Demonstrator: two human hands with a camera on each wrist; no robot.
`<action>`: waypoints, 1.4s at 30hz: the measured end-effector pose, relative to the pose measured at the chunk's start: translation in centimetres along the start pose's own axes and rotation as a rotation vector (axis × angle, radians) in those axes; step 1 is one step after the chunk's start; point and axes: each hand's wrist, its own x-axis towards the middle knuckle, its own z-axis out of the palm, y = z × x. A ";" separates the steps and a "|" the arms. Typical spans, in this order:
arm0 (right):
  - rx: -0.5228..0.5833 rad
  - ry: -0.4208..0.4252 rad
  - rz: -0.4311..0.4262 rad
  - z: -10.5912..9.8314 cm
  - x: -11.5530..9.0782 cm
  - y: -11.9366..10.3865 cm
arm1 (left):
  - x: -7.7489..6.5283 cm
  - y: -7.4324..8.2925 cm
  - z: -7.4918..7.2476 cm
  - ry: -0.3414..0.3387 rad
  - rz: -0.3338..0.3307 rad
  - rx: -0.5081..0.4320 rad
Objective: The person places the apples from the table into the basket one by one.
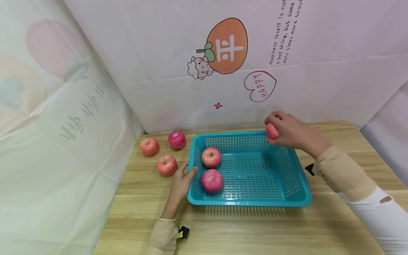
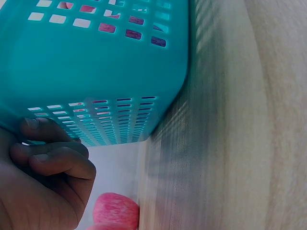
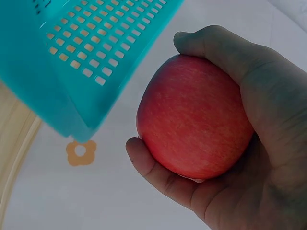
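Note:
A red apple (image 3: 194,117) is gripped in my right hand (image 1: 288,131), thumb on one side and fingers curled round the other. That hand is over the far right corner of a blue-green plastic basket (image 1: 248,203) with perforated walls. My left hand (image 1: 182,182) holds the basket's left rim, thumb on top and fingers curled at the outer wall, as the left wrist view shows. Inside the basket, along its left side, lie a pale red apple (image 1: 211,157) and a darker pink-red apple (image 1: 212,181).
Left of the basket, a pink-red apple (image 1: 176,139) and two lighter apples (image 1: 149,146) (image 1: 167,165) lie on the wooden table (image 1: 137,212). A white printed cloth (image 1: 165,95) hangs behind the table and along its left side.

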 end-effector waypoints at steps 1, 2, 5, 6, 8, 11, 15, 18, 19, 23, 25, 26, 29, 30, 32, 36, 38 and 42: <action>0.001 0.003 -0.005 0.1 0.1 -0.1 | 0.0 0.0 0.0 -0.001 0.000 -0.001; 0.001 0.006 -0.011 0.2 0.1 -0.2 | 0.0 0.0 0.0 -0.001 -0.002 -0.003; -0.002 0.010 -0.023 0.5 0.3 -0.4 | 0.0 0.0 0.0 -0.002 0.003 -0.003; -0.002 0.011 -0.027 0.7 0.4 -0.5 | 0.0 -0.1 0.0 -0.002 0.007 -0.002; -0.001 0.013 -0.035 0.8 0.5 -0.6 | 0.0 -0.1 0.0 0.001 0.010 -0.003; 0.002 0.021 -0.059 1.1 0.7 -0.9 | 0.1 -0.1 0.0 0.002 0.012 -0.005; -0.013 0.025 -0.094 1.5 0.8 -1.4 | 0.0 0.0 0.0 -0.008 0.009 -0.014; -0.027 0.024 -0.121 1.9 0.9 -1.8 | -0.1 0.1 0.0 -0.014 0.005 -0.016; -0.031 0.023 -0.126 2.1 1.0 -2.0 | -0.1 0.1 0.0 -0.014 0.003 -0.016; -0.022 0.002 -0.137 2.5 1.1 -2.7 | -0.1 0.0 0.0 -0.010 0.001 -0.005; -0.017 -0.010 -0.140 2.7 1.1 -3.0 | 0.0 0.0 0.0 -0.007 0.004 -0.003; -0.014 -0.016 -0.139 2.8 1.1 -3.1 | 0.0 0.0 0.0 -0.005 0.007 -0.003; -0.012 -0.026 -0.136 3.1 1.2 -3.5 | -0.1 0.1 0.0 -0.004 0.012 -0.002; -0.007 -0.028 -0.136 3.2 1.2 -3.6 | -0.1 0.1 0.0 -0.004 0.012 0.000; -0.002 -0.029 -0.137 3.3 1.2 -3.7 | 0.0 0.0 0.0 -0.007 0.012 0.004; 0.011 -0.028 -0.153 3.5 1.3 -4.0 | 0.1 -0.2 0.1 -0.010 0.012 0.007; 0.016 -0.028 -0.160 3.6 1.3 -4.1 | 0.1 -0.2 0.1 -0.008 0.015 0.005; 0.026 -0.035 -0.178 3.9 1.4 -4.4 | 0.1 0.0 0.0 -0.001 0.014 -0.001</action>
